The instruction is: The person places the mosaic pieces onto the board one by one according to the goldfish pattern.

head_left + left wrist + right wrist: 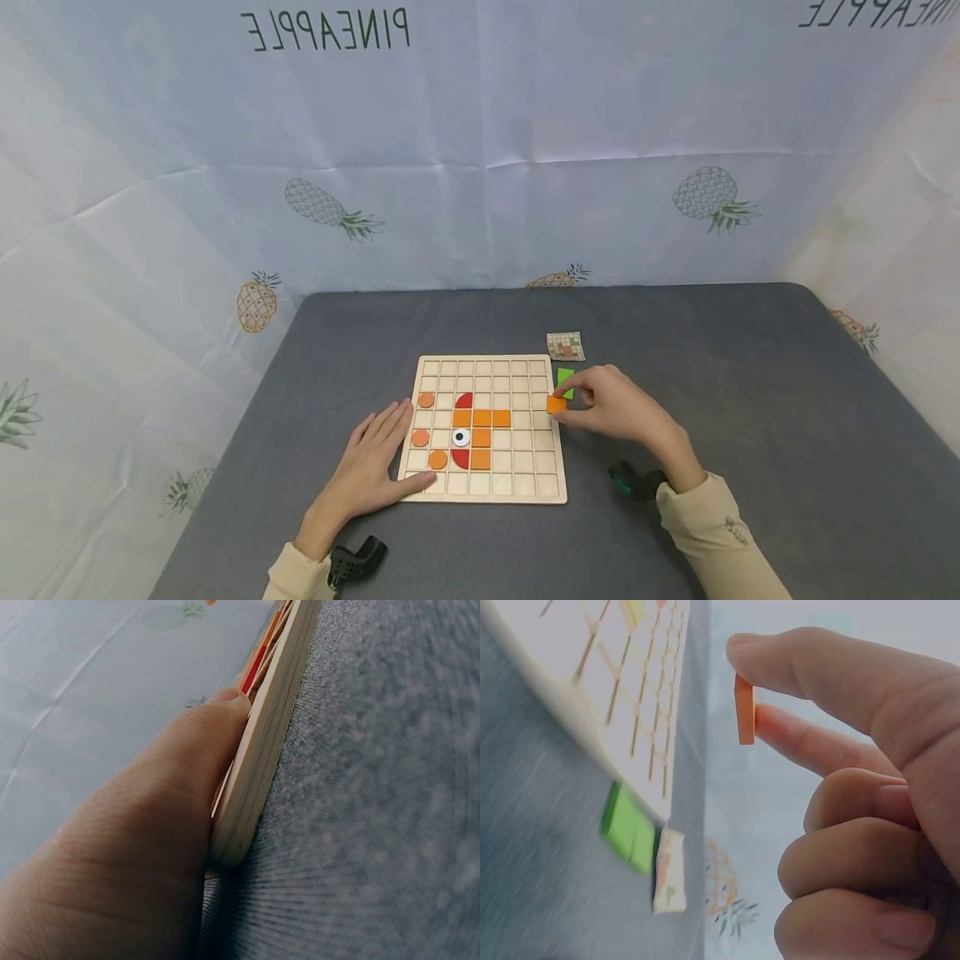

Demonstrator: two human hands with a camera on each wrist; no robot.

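head view forward-down, wrist views close, board (522,483) shared

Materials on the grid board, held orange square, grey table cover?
Grid board: likely plywood, matte; layered edge in left wrist view.
Orange square: painted wood or plastic, fairly matte; even colour leaves it open.
Grey table cover: probably fabric, dull; fine ribbed texture.

Long cream fabric left sleeve (295,579) was creased; long cream fabric right sleeve (712,546) matched, bore small dark marking (736,531), too fine to read; curved black left wrist device (358,560) was bulky; dark right wrist device (637,483) showed green patch (620,481)
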